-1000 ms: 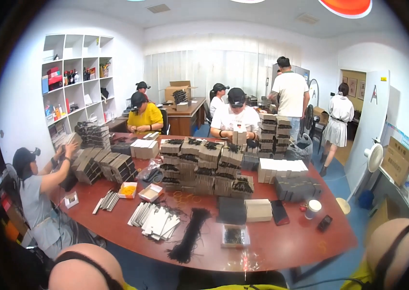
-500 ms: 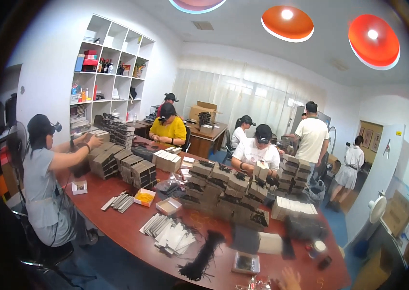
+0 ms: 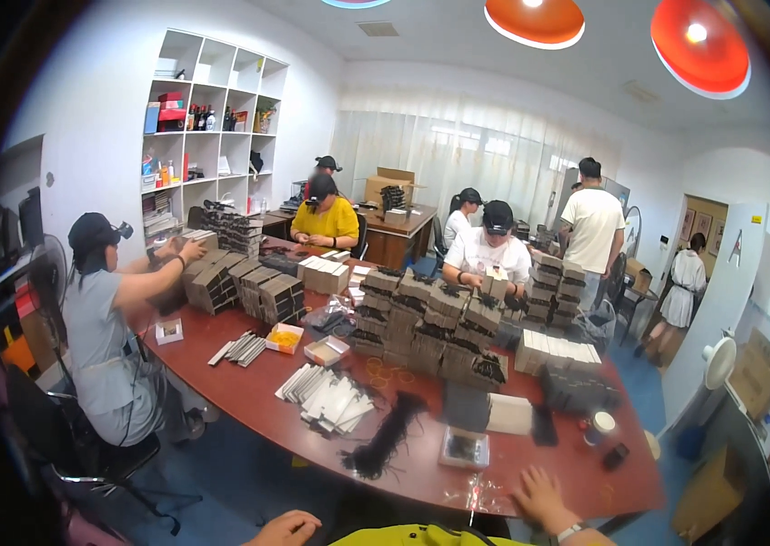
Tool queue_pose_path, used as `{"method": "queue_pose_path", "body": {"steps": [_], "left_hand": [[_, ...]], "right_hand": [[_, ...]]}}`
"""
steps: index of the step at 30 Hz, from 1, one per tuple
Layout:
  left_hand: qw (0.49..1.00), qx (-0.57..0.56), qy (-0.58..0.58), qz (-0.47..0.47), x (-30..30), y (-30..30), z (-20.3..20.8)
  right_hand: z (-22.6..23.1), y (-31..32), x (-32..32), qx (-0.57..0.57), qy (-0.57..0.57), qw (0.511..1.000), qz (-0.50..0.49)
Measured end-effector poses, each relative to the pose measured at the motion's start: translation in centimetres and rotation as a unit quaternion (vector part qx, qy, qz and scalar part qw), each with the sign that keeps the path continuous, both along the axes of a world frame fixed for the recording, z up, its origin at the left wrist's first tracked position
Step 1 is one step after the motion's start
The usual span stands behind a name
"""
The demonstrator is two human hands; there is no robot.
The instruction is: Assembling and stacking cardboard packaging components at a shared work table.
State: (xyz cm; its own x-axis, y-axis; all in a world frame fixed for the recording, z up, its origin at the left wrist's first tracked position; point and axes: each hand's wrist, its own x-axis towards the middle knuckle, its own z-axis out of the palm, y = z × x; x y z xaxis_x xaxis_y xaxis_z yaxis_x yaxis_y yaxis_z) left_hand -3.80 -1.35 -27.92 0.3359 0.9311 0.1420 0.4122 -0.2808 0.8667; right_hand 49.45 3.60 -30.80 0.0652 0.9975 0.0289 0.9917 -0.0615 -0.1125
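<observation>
My right hand [image 3: 541, 499] rests on the near edge of the red-brown table [image 3: 257, 387], fingers spread and holding nothing. Low in the picture, in front of the table edge, is my left hand [image 3: 289, 526], its fingers loosely stretched with no object visible in them. Beside the right hand lie shiny clear plastic pieces [image 3: 474, 492], and beyond them a small white box [image 3: 465, 449] with dark contents. A bundle of black cords [image 3: 388, 437] lies further left, next to a fanned pile of white-edged flat pieces [image 3: 323, 399].
Tall stacks of grey bundles with black cords [image 3: 430, 332] fill the table's middle. A cup [image 3: 602, 424] and a small black object [image 3: 615, 456] stand at the right. Co-workers sit around the table, one in grey [image 3: 112, 318] at the left. A black chair [image 3: 85, 437] is nearby.
My view has tilted down and shifted. My left hand has come into the picture, and my right hand, blurred at the lower edge before, now shows on the table edge.
</observation>
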Motion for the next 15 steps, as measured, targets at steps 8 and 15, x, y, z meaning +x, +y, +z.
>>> {"method": "queue_pose_path", "body": {"steps": [8,15], "left_hand": [[0.980,-0.073,0.179,-0.049,6.2,-0.1,-0.5],[0.934,-0.082,0.348,-0.011,6.7,0.5,-2.2]], "right_hand": [[0.1,0.4,-0.7,0.013,0.005,1.000,0.006],[0.1,-0.6,-0.1,0.007,0.030,1.000,0.001]]}}
